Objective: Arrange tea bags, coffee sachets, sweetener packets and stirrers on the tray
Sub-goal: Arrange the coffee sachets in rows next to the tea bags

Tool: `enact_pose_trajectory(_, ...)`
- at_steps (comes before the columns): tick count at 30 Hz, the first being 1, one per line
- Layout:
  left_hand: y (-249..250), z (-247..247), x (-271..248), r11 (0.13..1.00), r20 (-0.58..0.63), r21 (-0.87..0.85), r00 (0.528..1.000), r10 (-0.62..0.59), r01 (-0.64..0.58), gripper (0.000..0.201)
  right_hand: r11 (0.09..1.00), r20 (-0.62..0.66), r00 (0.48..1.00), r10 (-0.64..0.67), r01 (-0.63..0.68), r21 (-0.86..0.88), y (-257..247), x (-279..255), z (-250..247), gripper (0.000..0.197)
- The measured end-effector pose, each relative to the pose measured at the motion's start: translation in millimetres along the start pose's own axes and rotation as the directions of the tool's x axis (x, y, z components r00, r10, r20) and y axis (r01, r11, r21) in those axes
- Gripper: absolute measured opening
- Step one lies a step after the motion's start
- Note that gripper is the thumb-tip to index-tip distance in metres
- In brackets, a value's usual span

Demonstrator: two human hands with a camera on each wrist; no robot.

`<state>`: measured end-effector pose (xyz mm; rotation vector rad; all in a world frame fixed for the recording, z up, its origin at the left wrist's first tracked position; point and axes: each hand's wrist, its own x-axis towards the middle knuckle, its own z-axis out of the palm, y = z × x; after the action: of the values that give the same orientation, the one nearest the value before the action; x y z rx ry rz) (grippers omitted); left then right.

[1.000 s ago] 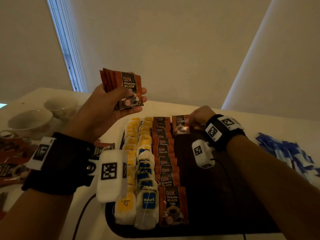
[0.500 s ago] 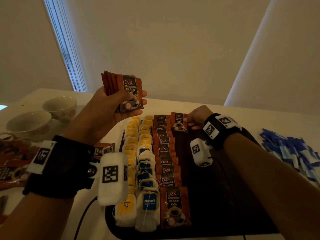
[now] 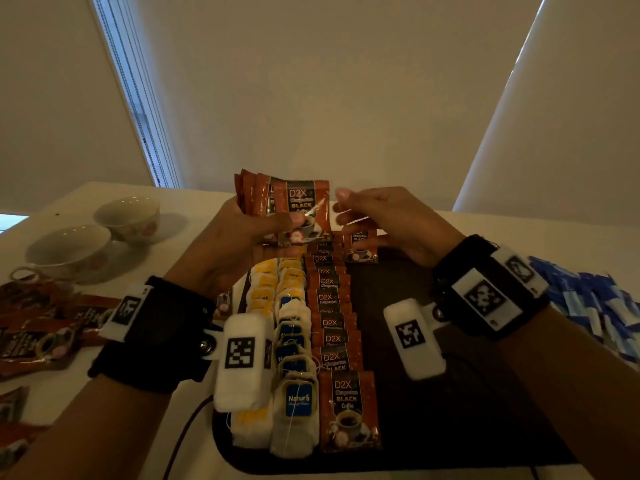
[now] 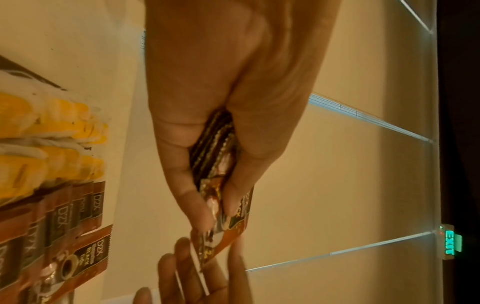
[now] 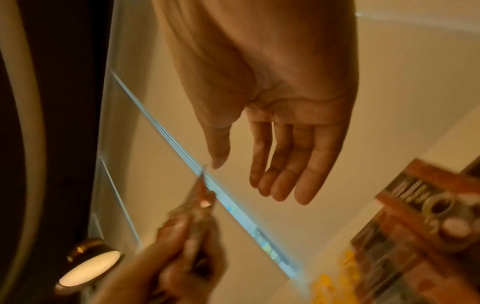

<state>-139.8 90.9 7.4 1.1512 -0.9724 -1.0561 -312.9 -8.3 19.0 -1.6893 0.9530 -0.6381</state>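
Coffee sachets in hand: a small fanned stack of brown coffee sachets [image 3: 291, 206] stands upright, held up above the far end of the tray.
Left hand: the left hand [image 3: 242, 244] holds the stack, thumb on the front and fingers [image 4: 200, 207] behind, pinching it low down.
Right hand: the right hand [image 3: 391, 223] is just to the right of the stack, holding nothing. Its fingers [image 5: 285, 174] are straight and a little spread, with the thumb apart from them.
Key gap: the front sachet's right edge points at the right hand, with only a small gap between. The sachet's long side runs up and down. The right hand is the nearer free hand, so I think it takes the front sachet next.
Tray: the dark tray [image 3: 467, 393] lies on the desk. Its right part is bare.
Rows on tray: yellow tea bags [image 3: 263, 289], blue tea bags [image 3: 294, 393] and a row of sachets [image 3: 332, 323] run near to far. One lone sachet [image 3: 360, 247] starts a new row at the far end.
Sweetener packets: a blue pile [image 3: 595, 306] lies on the desk to the right.
Left of tray: more loose sachets [image 3: 41, 334] and two cups [image 3: 69, 247].
Stirrers: I cannot see any.
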Motion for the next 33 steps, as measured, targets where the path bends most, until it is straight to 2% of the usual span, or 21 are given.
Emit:
enact_pose_trajectory(2,-2,2,0,1.0,-0.013,0.029,1.0,0.002,-0.001,0.03,0.998,0.089,0.996,-0.028,0.023,0.052,-6,-13,8,0.031)
enact_pose_trajectory(3,-3,4,-1,0.999,-0.018,0.048,1.0,0.003,-0.002,0.031,0.997,0.088,0.995,-0.05,0.044,0.07,-6,-18,12,0.025)
enact_pose_trajectory(7,-6,9,0,0.997,-0.023,0.073,1.0,0.021,-0.02,0.026,0.989,-0.037,0.997,-0.07,0.074,0.131,1,-22,20,0.004)
enact_pose_trajectory(12,-7,10,1,1.0,-0.05,0.004,0.999,-0.003,0.003,0.004,0.981,-0.131,0.991,0.031,-0.005,0.194,6,-13,-3,0.008)
enact_pose_trajectory(13,-6,8,1,1.0,-0.062,-0.023,0.998,-0.011,0.01,0.009,0.98,-0.164,0.984,0.064,-0.031,0.197,7,-10,-11,0.01)
enact_pose_trajectory(18,0,-5,3,0.992,-0.037,-0.115,0.997,-0.061,0.056,0.024,0.967,-0.273,0.929,0.25,-0.255,0.018,32,5,-36,0.013)
enact_pose_trajectory(21,0,-7,4,0.992,-0.039,-0.117,0.998,-0.057,0.052,0.025,0.909,-0.268,0.892,0.363,-0.402,-0.106,49,16,-37,0.011)
enact_pose_trajectory(23,-1,-6,3,0.994,-0.05,-0.098,0.997,-0.05,0.045,0.025,0.866,-0.263,0.871,0.414,-0.466,-0.18,55,23,-35,0.017)
enact_pose_trajectory(33,1,-7,6,0.999,-0.093,-0.051,0.995,-0.021,0.016,0.026,0.844,-0.267,0.877,0.399,-0.466,-0.267,61,49,-27,0.03)
